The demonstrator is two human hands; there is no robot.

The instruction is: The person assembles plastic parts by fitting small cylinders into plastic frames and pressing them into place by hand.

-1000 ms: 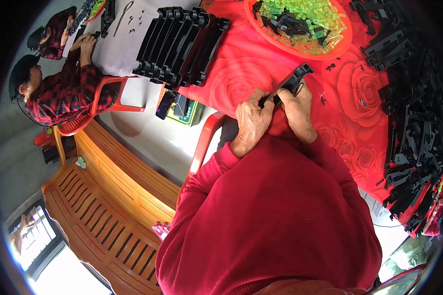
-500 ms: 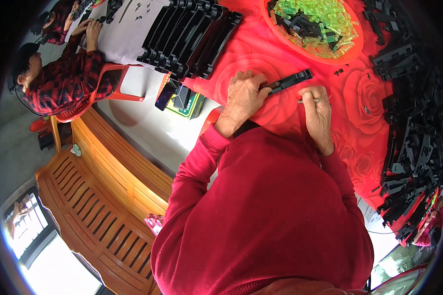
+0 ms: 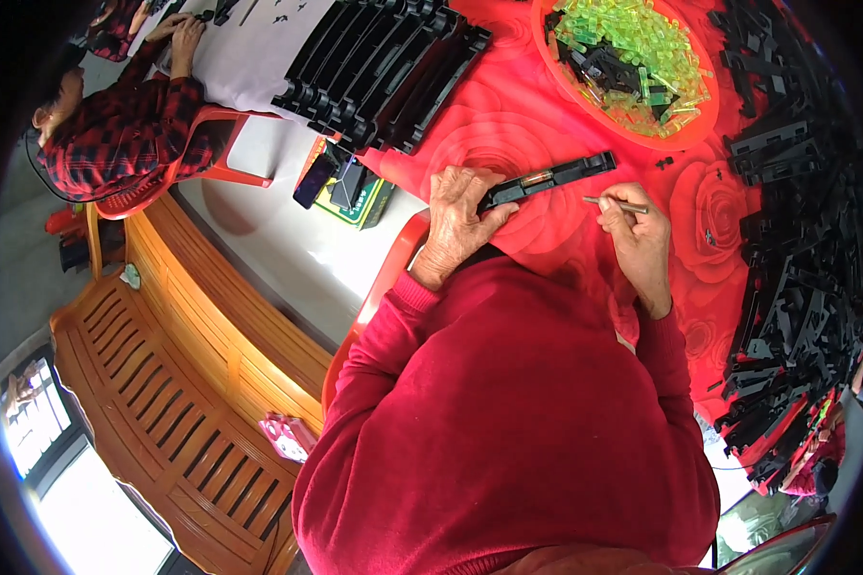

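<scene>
My left hand (image 3: 462,218) holds one end of a long, narrow black plastic part (image 3: 577,172) against the red rose-patterned tablecloth (image 3: 489,125). A small orange-brown insert shows in a slot midway along the part. Between the thumb and fingers of my right hand (image 3: 642,251) is a thin metal rod-like tool (image 3: 621,205). Its tip points left, just below the black part and apart from it.
A red-orange bowl (image 3: 676,142) holds yellow-green clear pieces and black bits. Rows of long black parts (image 3: 384,77) lie at far left, with a heap of black parts (image 3: 805,259) at right. A person in plaid (image 3: 125,139) sits beyond a wooden bench (image 3: 177,383).
My right hand has moved down and right, away from the black part, and the metal tool shows more fully. My left hand has shifted toward the part's near end, uncovering its slot.
</scene>
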